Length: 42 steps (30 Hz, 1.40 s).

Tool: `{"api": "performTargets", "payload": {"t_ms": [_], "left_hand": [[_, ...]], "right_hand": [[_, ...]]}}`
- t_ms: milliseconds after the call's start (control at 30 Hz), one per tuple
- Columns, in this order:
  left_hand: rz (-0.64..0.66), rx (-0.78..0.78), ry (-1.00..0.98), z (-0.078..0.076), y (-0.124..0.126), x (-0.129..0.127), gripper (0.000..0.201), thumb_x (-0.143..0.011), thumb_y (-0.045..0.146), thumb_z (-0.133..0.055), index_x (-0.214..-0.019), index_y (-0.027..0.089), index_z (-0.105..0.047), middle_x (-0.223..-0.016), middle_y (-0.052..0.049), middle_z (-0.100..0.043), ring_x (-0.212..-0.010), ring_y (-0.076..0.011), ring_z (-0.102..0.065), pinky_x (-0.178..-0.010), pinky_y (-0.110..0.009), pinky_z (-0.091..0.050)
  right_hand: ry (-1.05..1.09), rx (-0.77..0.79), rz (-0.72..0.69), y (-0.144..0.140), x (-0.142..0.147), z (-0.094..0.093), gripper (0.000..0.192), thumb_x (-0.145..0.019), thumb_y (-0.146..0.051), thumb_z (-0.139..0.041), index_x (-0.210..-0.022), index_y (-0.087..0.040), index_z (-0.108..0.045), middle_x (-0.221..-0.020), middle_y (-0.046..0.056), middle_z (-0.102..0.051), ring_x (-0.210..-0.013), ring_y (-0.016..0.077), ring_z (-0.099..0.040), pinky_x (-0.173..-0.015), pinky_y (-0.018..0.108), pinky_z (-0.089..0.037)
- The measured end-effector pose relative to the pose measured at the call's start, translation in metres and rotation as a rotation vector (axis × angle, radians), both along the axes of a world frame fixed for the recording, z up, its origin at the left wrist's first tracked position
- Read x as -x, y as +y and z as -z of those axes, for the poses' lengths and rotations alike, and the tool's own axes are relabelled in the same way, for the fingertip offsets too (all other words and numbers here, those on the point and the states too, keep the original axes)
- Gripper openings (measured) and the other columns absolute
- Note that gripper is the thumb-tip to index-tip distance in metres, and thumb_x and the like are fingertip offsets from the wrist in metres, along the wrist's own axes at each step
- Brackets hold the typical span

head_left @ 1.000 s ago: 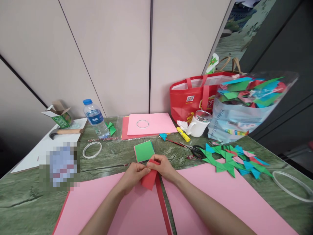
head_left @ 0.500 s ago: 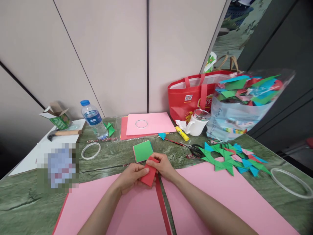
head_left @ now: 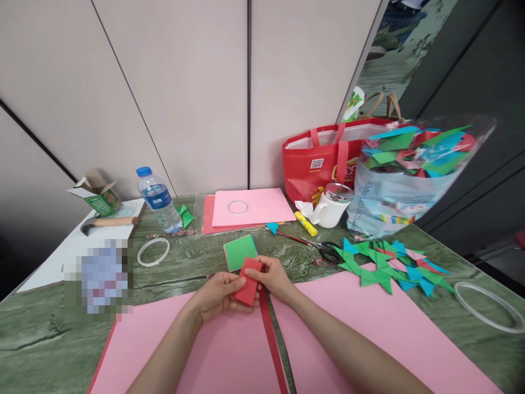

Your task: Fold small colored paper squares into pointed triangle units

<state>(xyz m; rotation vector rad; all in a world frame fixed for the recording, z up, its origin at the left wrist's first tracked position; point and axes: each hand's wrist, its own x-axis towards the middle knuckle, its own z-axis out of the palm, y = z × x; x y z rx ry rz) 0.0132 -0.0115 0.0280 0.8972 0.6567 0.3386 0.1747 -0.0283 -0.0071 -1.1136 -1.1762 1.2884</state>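
Note:
A folded red paper piece (head_left: 248, 281) is held between both hands just above the table's middle. My left hand (head_left: 217, 296) cups it from below and the left, fingers under the paper. My right hand (head_left: 274, 278) pinches its upper right edge. A small stack of square sheets with green on top (head_left: 240, 252) lies directly behind the hands. Large pink sheets (head_left: 229, 355) lie under my forearms, with a long red strip (head_left: 271, 342) running between them.
A pile of folded green, blue and red triangles (head_left: 388, 265) lies right, with scissors (head_left: 326, 250), a glue stick (head_left: 307, 224) and a white mug (head_left: 330, 208). A red bag (head_left: 318, 167) and a plastic bag of folded pieces (head_left: 406, 169) stand behind. A water bottle (head_left: 158, 200), tape rings (head_left: 153, 251) and a hammer (head_left: 107, 222) sit left.
The red paper has been folded flatter into a narrow rectangle and turned upright between my hands. The hands stayed in the same spot.

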Motion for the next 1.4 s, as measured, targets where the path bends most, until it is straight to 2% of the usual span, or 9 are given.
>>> {"api": "performTargets", "payload": {"t_ms": [267, 967, 1167, 1400], "left_hand": [[-0.026, 0.022, 0.028, 0.0029, -0.0003, -0.0002, 0.027, -0.074, 0.026, -0.059, -0.087, 0.003, -0.064, -0.084, -0.019, -0.067, -0.079, -0.023, -0.063, -0.074, -0.039, -0.048], [-0.024, -0.005, 0.015, 0.0011, -0.0017, -0.0017, 0.035, -0.067, 0.035, -0.065, -0.083, 0.005, -0.066, -0.08, -0.017, -0.068, -0.078, -0.0253, -0.064, -0.074, -0.04, -0.048], [-0.139, -0.091, 0.153, 0.0014, -0.0048, -0.0067, 0.032, -0.051, 0.031, -0.076, -0.068, 0.006, -0.066, -0.064, -0.011, -0.067, -0.064, -0.0216, -0.063, -0.07, -0.038, -0.049], [-0.117, -0.051, 0.08, 0.0021, -0.0047, -0.0061, 0.036, -0.054, 0.035, -0.074, -0.074, 0.006, -0.067, -0.069, -0.013, -0.068, -0.069, -0.0222, -0.064, -0.071, -0.038, -0.048]], "right_hand": [[0.036, 0.019, 0.034, 0.0004, 0.0013, 0.0014, 0.023, -0.062, -0.034, -0.067, -0.071, -0.014, -0.058, -0.055, -0.004, -0.054, -0.042, 0.0057, -0.038, -0.039, 0.018, -0.029], [0.016, 0.023, 0.038, -0.0002, 0.0013, -0.0015, 0.029, -0.06, -0.039, -0.067, -0.071, -0.014, -0.057, -0.051, -0.005, -0.05, -0.04, 0.0057, -0.036, -0.038, 0.019, -0.029], [-0.027, -0.012, 0.072, 0.0014, 0.0008, -0.0009, 0.026, -0.061, -0.037, -0.066, -0.07, -0.015, -0.057, -0.052, -0.005, -0.049, -0.04, 0.0063, -0.037, -0.037, 0.019, -0.03], [0.002, 0.0, 0.073, 0.0018, 0.0007, 0.0011, 0.025, -0.061, -0.036, -0.066, -0.069, -0.015, -0.056, -0.048, -0.006, -0.047, -0.039, 0.0059, -0.036, -0.037, 0.019, -0.028]]}}
